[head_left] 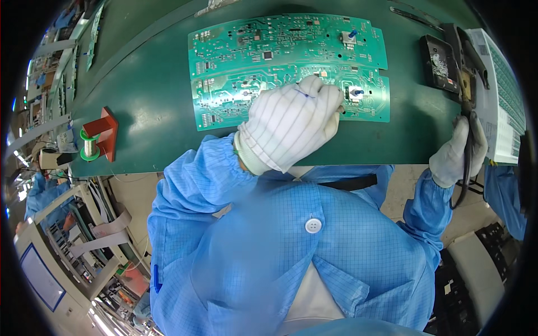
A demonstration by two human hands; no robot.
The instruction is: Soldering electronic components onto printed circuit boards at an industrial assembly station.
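Observation:
A green circuit board panel [288, 53] lies on the green worktop, its two long boards side by side, each with a white part and blue shaft at the right. Over the nearer board is my left hand [294, 120], in a white striped glove, its fingers closed together. A small dark bit shows at its fingertips, too little to name. At the bench's right edge, my gloved right hand [459, 148] is closed round a dark soldering iron [467, 126] with a black cord hanging below. The iron's upper end is at a dark holder [464, 61].
A solder wire spool [89, 147] sits on a reddish-brown stand [110, 134] at the left. Beside the holder is a black tray [440, 64] with small metallic scraps. A white box [496, 95] stands far right. Tweezers [416, 18] lie at the back right.

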